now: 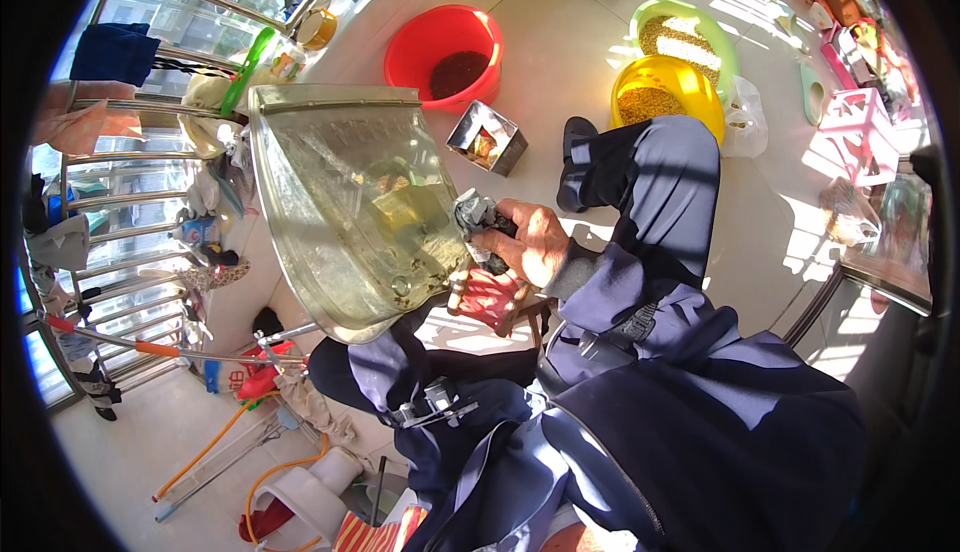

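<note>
My right hand (535, 244) is closed around a crumpled grey cloth (475, 214), held at the right edge of a large, curved, see-through plastic panel (340, 202). The panel is yellowish and stained, with dark specks near its lower right. It stands tilted in front of me. My left sleeve (385, 357) runs up behind the panel's lower edge; the left hand itself is hidden there, so its grip cannot be seen. Just below the cloth is a red padded thing (487, 300), possibly a small stool.
Beyond the panel stand a red basin (420, 52) with dark contents and an open box (510, 152). A yellow basin (700, 102) and a green basin (655, 12) hold grain-like bits. Barred windows (130, 197) line the left, near a red-and-silver pole (160, 350). A pink crate (862, 137) stands right.
</note>
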### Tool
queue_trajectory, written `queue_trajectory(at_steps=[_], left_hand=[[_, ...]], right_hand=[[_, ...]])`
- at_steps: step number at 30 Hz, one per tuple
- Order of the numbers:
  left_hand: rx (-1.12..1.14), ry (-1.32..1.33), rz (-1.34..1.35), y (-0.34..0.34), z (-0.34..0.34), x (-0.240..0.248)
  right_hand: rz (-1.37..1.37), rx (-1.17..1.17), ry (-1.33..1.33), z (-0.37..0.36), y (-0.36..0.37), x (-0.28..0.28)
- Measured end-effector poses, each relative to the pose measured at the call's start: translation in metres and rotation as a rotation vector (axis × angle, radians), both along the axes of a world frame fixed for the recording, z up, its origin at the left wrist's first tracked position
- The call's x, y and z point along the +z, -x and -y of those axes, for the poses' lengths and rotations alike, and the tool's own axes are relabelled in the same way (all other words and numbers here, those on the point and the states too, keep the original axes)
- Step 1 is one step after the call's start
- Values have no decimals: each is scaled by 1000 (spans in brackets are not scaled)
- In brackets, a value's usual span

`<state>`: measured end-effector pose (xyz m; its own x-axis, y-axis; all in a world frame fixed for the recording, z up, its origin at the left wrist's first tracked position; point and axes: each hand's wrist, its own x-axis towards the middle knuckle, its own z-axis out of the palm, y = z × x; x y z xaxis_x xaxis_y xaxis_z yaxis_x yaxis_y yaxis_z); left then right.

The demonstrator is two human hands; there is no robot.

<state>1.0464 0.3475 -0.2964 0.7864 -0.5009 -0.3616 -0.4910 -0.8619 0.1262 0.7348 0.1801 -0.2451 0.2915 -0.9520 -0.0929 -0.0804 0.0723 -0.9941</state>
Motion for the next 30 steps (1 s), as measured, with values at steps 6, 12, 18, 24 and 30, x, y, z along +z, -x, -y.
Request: queue_trajectory(at_steps=[6,12,18,24,30], left_hand=[[44,115,-49,-2,-10,-1],[103,239,-116,-2,-14,0],[178,401,-206,-4,-15,-1],[269,597,-325,-5,-16,-1],[339,772,-424,-8,-17,1]], right_hand=[[-58,30,-152,0,4,-6],[-216,74,-118,-14,-11,-16],[6,116,-255,-22,-25,-6],[-11,60,37,-27,-26,22],[400,99,-280,-25,-17,33]])
